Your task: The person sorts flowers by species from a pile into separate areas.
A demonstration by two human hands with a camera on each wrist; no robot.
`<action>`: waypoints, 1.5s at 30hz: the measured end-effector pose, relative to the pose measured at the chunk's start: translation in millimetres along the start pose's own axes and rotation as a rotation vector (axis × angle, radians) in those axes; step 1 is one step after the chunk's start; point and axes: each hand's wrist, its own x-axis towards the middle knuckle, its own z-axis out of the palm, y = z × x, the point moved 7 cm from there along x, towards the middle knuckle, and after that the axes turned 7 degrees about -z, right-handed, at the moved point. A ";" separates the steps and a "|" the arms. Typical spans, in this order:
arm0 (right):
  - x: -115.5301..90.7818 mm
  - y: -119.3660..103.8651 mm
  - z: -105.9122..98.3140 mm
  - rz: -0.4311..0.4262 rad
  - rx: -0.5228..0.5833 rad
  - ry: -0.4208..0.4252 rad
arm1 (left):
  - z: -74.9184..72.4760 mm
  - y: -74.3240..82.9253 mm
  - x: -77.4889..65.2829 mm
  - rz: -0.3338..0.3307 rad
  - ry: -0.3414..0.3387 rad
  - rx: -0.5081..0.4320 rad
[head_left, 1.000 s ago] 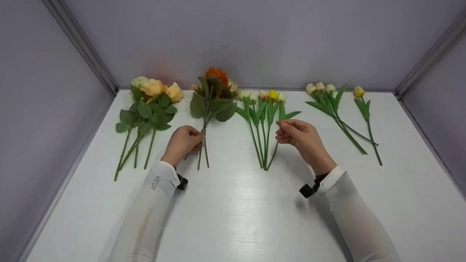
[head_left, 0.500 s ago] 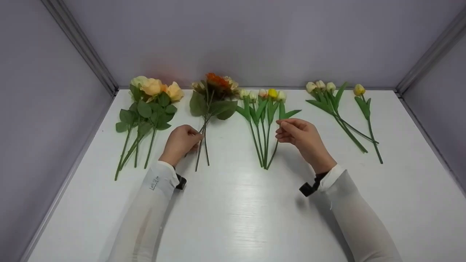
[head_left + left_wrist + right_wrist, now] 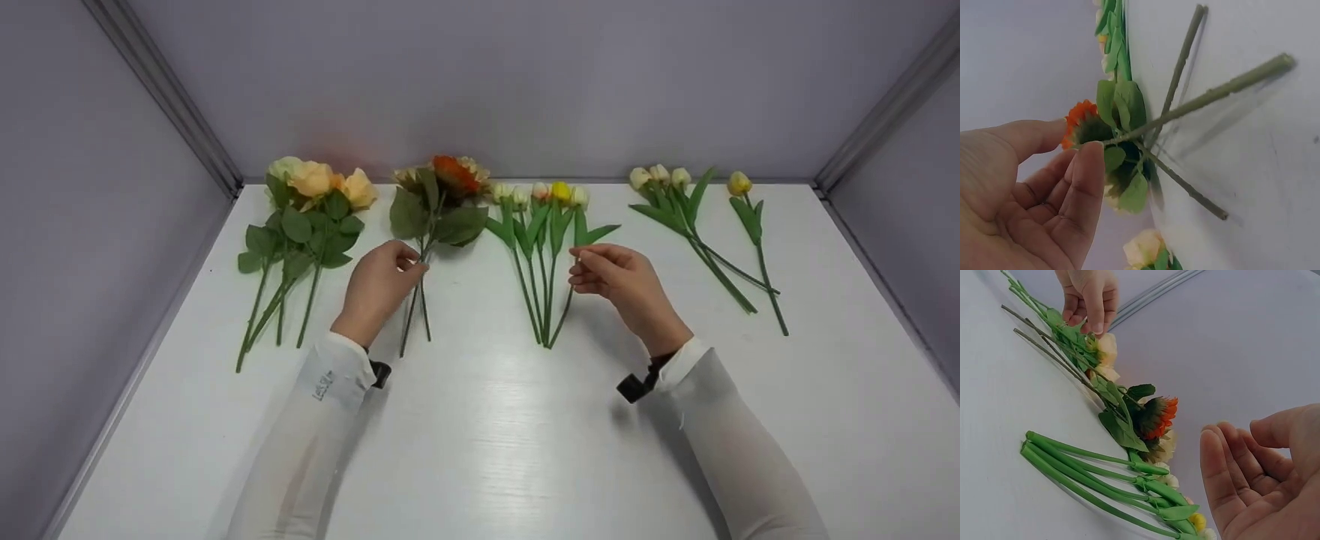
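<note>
In the head view, my left hand (image 3: pixel 379 289) is over the stems of a small bunch with an orange flower (image 3: pixel 456 174), cream blooms and broad dark leaves. In the left wrist view, thumb and forefinger of the left hand (image 3: pixel 1044 191) stand apart, and the orange flower (image 3: pixel 1081 124) shows behind the gap. Its stems (image 3: pixel 1219 93) cross and splay over the table. My right hand (image 3: pixel 619 281) hovers beside a row of tulips (image 3: pixel 551 240), fingers loosely bent. Nothing is in the right hand (image 3: pixel 1264 478) in the right wrist view.
Peach and cream roses (image 3: pixel 313 180) lie at the left of the white table (image 3: pixel 510 435). White tulips (image 3: pixel 679 199) with crossed stems and a single yellow tulip (image 3: pixel 740 184) lie at the right. A grey panel (image 3: pixel 480 82) stands behind.
The orange flower has come down and turned to the right among its bunch. My left hand has moved farther up the stems, its finger and thumb parting. The right hand stays put.
</note>
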 end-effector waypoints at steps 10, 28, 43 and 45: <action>5.1 12.1 -41.1 0.032 -0.280 0.116 | 100.4 102.6 -59.4 0.632 -0.167 0.327; -14.5 -16.8 -206.1 0.168 -0.759 0.287 | 176.5 152.4 -110.3 0.930 -0.331 0.500; -14.5 -7.7 -223.6 0.160 -1.252 0.046 | 179.5 146.4 -109.7 0.913 -0.355 0.530; -13.7 -5.1 -225.9 0.150 -1.254 0.051 | 179.2 146.1 -109.6 0.913 -0.356 0.526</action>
